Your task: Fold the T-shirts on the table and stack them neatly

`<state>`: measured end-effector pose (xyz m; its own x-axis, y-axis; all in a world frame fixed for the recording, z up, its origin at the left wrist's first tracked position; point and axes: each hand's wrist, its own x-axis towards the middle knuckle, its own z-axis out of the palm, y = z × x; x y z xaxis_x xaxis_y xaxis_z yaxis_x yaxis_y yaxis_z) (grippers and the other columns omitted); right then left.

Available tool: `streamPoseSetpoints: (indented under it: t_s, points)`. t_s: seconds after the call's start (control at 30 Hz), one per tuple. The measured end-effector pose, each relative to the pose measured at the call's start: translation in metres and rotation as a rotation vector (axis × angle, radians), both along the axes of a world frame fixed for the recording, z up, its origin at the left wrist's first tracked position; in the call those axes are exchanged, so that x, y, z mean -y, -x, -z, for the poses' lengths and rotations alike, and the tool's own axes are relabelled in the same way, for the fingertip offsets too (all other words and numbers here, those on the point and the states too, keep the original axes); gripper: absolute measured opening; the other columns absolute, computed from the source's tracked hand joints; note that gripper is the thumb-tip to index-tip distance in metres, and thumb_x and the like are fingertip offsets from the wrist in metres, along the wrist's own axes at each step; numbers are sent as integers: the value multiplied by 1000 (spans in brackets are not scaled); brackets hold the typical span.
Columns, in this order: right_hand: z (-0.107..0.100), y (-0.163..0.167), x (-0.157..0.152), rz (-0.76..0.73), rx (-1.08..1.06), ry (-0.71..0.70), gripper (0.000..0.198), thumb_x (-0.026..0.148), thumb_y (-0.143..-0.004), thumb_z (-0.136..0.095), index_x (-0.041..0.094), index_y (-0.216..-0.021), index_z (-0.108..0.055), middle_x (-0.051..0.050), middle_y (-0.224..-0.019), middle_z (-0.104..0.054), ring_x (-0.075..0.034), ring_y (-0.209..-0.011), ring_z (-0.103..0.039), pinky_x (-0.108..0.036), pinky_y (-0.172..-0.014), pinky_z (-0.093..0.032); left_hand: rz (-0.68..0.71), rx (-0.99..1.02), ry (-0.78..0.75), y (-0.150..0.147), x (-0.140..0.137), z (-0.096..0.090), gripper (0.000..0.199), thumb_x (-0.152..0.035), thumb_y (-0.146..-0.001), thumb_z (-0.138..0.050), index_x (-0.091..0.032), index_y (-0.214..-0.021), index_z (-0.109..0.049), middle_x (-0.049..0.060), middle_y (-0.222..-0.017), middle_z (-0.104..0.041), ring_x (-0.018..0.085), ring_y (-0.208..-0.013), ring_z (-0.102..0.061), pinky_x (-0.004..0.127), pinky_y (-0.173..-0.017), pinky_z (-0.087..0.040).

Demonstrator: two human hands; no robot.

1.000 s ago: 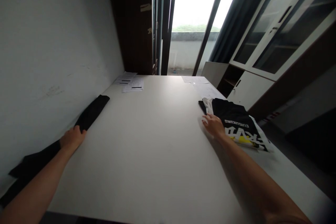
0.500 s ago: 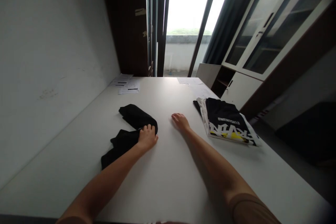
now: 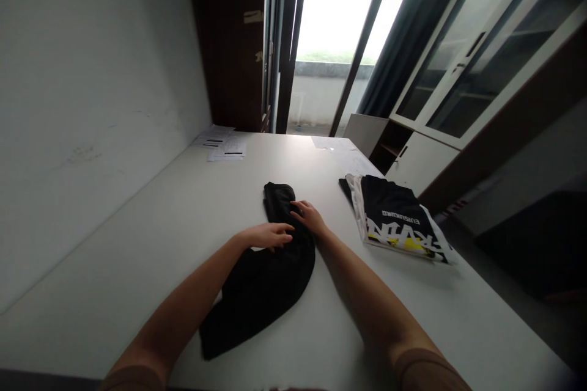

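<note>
A black garment (image 3: 268, 290), its exact kind not clear, lies bent across the white table in front of me. One narrow end points away from me, and the wider part reaches toward my side. My left hand (image 3: 270, 235) is over its middle, fingers stretched out to the right, with the thumb side partly hidden. On the garment's upper right edge rests my right hand (image 3: 309, 217), its fingers apart and touching the cloth. Neither hand is visibly closed around the fabric.
To the right lies a stack of folded clothes (image 3: 397, 214), black with white and yellow print on top. Papers (image 3: 227, 145) lie at the far left corner, more sheets (image 3: 342, 149) at the far right. A wall (image 3: 92, 134) borders the left side.
The black garment has moved right and stretched out toward me. My left hand has gone from gripping it to lying over it with fingers extended. My right hand now touches the cloth.
</note>
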<state>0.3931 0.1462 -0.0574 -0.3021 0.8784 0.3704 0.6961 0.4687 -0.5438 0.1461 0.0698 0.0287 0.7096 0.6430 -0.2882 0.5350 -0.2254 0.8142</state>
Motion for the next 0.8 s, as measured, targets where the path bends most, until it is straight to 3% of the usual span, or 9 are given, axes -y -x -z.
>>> streamPoseSetpoints:
  t_s: [0.13, 0.23, 0.33, 0.43, 0.5, 0.6, 0.67, 0.73, 0.8]
  points:
    - [1, 1, -2, -14, -9, 50, 44, 47, -100, -54, 30, -139, -62, -6, -132, -68, -26, -121, -64, -44, -107, -48, -184, -323, -449, 19, -11, 2, 47, -47, -93, -60, -23, -133, -65, 10, -120, -71, 30, -108, -67, 36, -92, -50]
    - [0, 2, 1, -28, -1, 63, 44, 48, -102, -48, 29, -140, -62, -6, -137, -66, -26, -126, -61, -45, -110, -46, -92, -397, -523, 15, -4, 5, 51, -49, -91, -62, -26, -136, -63, 12, -129, -67, 32, -117, -64, 36, -98, -48]
    - [-2, 6, 5, -119, 69, 51, 46, 48, -104, -44, 29, -142, -61, -7, -144, -61, -26, -133, -56, -47, -114, -43, 56, -295, -521, 1, 11, 1, 69, -48, -88, -65, -21, -149, -51, 16, -139, -61, 35, -127, -58, 38, -105, -45]
    - [-4, 12, 11, -189, 157, 36, 47, 49, -103, -46, 31, -145, -58, -6, -149, -56, -27, -137, -53, -48, -116, -40, 233, -104, -444, -9, 29, -13, 78, -50, -80, -73, -23, -150, -52, 13, -143, -59, 34, -131, -56, 36, -108, -43]
    - [-5, 16, 13, -167, 224, 5, 50, 52, -100, -54, 31, -144, -59, -7, -150, -56, -29, -139, -50, -51, -117, -38, 327, -5, -376, -12, 38, -25, 59, -49, -81, -72, -31, -138, -65, 6, -135, -67, 29, -123, -62, 33, -105, -45]
    - [-5, 18, 15, -80, 303, -52, 49, 53, -98, -58, 29, -140, -63, -9, -147, -58, -32, -140, -48, -53, -117, -35, 316, -95, -357, -9, 43, -37, 19, -31, -82, -66, -32, -92, -81, 1, -94, -79, 24, -90, -72, 30, -89, -52]
    - [-6, 17, 15, -5, 323, -84, 44, 50, -99, -56, 28, -136, -65, -10, -145, -59, -32, -140, -47, -53, -116, -36, 292, -192, -360, -6, 42, -41, 18, -22, -79, -63, -28, -73, -79, 1, -75, -76, 21, -73, -70, 29, -77, -52]
    - [-8, 15, 14, 59, 326, -120, 41, 47, -100, -55, 27, -134, -66, -10, -145, -59, -33, -139, -47, -54, -115, -37, 341, -220, -276, -3, 40, -44, 18, -20, -79, -62, -27, -74, -79, 0, -74, -76, 19, -69, -69, 27, -71, -52]
    - [-12, 14, 15, 90, 316, -161, 38, 46, -100, -56, 26, -131, -67, -11, -144, -59, -33, -137, -48, -53, -114, -37, 442, -193, -94, -1, 36, -47, 19, -25, -83, -61, -26, -88, -79, -1, -83, -78, 18, -74, -71, 24, -69, -52]
